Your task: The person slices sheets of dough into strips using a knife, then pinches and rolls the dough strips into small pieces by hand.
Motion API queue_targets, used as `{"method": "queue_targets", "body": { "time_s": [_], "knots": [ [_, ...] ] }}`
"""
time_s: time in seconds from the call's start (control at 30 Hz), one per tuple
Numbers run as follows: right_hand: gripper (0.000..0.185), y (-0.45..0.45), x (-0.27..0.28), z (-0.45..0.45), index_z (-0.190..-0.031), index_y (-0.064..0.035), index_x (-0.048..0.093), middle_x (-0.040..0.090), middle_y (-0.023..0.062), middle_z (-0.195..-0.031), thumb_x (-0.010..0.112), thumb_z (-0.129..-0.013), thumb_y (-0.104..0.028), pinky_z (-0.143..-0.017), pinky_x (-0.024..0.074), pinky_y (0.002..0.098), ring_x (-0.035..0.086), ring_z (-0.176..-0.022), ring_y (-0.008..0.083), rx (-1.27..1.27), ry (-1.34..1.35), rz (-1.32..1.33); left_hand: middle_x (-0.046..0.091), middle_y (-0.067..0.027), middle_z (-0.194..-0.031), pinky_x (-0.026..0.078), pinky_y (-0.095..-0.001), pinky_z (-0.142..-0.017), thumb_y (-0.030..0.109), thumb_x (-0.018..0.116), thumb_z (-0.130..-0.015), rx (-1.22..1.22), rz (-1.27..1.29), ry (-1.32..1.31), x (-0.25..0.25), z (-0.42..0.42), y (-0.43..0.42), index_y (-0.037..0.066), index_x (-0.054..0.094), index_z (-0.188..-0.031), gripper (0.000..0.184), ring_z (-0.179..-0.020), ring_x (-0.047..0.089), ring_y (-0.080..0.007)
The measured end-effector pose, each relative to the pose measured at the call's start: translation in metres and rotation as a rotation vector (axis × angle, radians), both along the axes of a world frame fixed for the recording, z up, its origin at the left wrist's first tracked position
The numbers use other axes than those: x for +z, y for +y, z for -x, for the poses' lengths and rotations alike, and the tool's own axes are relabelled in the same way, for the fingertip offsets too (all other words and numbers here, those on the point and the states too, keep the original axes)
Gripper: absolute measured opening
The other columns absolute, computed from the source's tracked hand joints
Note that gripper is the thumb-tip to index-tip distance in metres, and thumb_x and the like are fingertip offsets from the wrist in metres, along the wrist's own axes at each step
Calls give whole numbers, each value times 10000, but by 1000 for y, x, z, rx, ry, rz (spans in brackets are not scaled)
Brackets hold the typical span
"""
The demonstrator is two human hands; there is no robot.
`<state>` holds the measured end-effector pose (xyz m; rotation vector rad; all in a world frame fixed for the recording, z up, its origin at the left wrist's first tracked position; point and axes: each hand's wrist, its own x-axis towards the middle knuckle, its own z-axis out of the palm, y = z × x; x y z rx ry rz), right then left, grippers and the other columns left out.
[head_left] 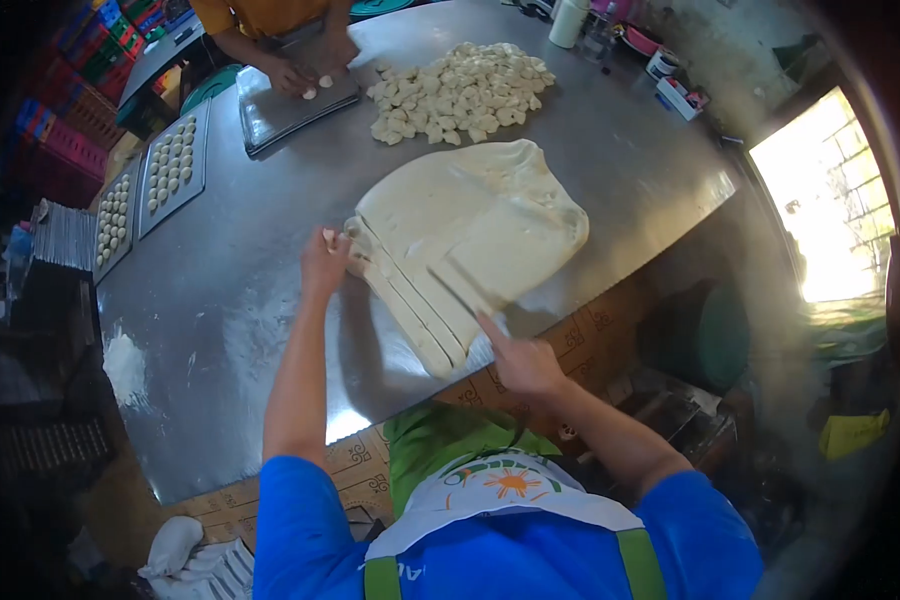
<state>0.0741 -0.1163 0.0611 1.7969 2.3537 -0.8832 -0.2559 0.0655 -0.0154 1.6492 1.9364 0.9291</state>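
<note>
A large flat slab of pale dough (450, 205) lies on the metal table, with long cuts running down its left side. These cuts mark off narrow dough strips (410, 310) that still lie beside the slab. My right hand (526, 364) is closed around the handle of a knife (457, 291), whose blade rests on or just above the dough, right of the cuts. At the slab's left edge, my left hand (325, 262) has its fingers closed on the curled upper end of a dough strip. What exactly lies inside those fingers is partly hidden.
A pile of small dough pieces (460, 95) sits beyond the slab on the metal table (240, 270). Another person's hands (295, 78) work over a dark tray (280, 122). Trays of dough balls (173, 165) stand at the left. Flour (125, 370) is heaped near the left edge.
</note>
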Motion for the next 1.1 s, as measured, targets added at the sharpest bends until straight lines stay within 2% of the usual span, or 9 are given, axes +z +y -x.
{"method": "queue_targets", "body": {
  "time_s": [0.07, 0.1, 0.17, 0.3, 0.37, 0.57, 0.63, 0.8, 1.1],
  "knots": [
    [664, 76, -39, 44, -1532, -158, 258, 678, 195, -817, 448, -900, -81, -681, 520, 490, 669, -739, 390, 2, 29, -209, 683, -198, -918, 511, -416, -755, 241, 686, -836, -25, 3, -82, 5, -3, -27, 11, 625, -1028, 306, -868, 672, -356],
    [679, 118, -32, 72, -1534, -166, 247, 680, 216, -856, 445, -893, -63, -705, 523, 482, 680, -817, 381, -33, 13, 5, 679, -188, -907, 511, -407, -757, 240, 681, -848, -57, 7, -107, 6, -4, -46, 14, 627, -1039, 301, -860, 675, -325],
    [658, 189, -53, 126, -1531, -162, 239, 688, 228, -924, 431, -910, -61, -715, 522, 487, 687, -847, 386, -21, -41, -132, 686, -72, -966, 501, -308, -755, 149, 708, -859, -71, 124, -277, -10, 2, -78, 19, 603, -1007, 223, -851, 638, -154],
    [645, 256, -106, 171, -1528, -174, 229, 696, 220, -938, 427, -923, -72, -722, 521, 498, 692, -818, 395, 8, 46, -250, 684, -90, -942, 506, -286, -740, 116, 692, -873, -77, 114, -465, -15, -5, -118, 16, 615, -1032, 203, -838, 620, -124],
    [647, 235, -105, 159, -1529, -180, 225, 693, 226, -936, 427, -923, -74, -723, 521, 499, 692, -826, 394, 3, 39, -229, 672, -53, -963, 490, -239, -723, 55, 679, -882, -50, 136, -674, -17, -9, -123, 20, 597, -986, 137, -838, 583, -71],
    [735, 39, -71, 14, -1549, -164, 176, 680, 235, -888, 478, -883, -82, -698, 529, 486, 687, -806, 384, 64, 156, -67, 663, -37, -950, 467, -227, -676, 52, 667, -891, -107, 131, -571, -2, -41, -122, 30, 550, -901, 119, -773, 544, -53],
    [799, -27, -54, -32, -1556, -178, 162, 689, 208, -841, 565, -865, -176, -671, 532, 470, 691, -763, 363, 163, -81, 106, 663, -38, -954, 465, -226, -678, 49, 667, -892, -132, 132, -580, -5, -53, -131, 32, 542, -898, 126, -774, 542, -56],
    [712, -85, 11, -82, -1552, -213, 203, 683, 191, -836, 483, -899, -156, -648, 524, 489, 675, -715, 363, 204, -197, 395, 664, -40, -956, 467, -233, -706, 54, 669, -892, -174, 199, -562, 5, -55, -159, 35, 537, -890, 133, -792, 548, -66],
    [706, 209, -84, 100, -1537, -188, 232, 693, 206, -866, 488, -888, -78, -693, 525, 489, 691, -788, 365, -23, 44, -277, 661, -60, -1040, 457, -225, -781, 12, 650, -898, -10, 295, -710, -7, -29, -203, 66, 526, -885, 135, -886, 560, -62]
  ]
}}
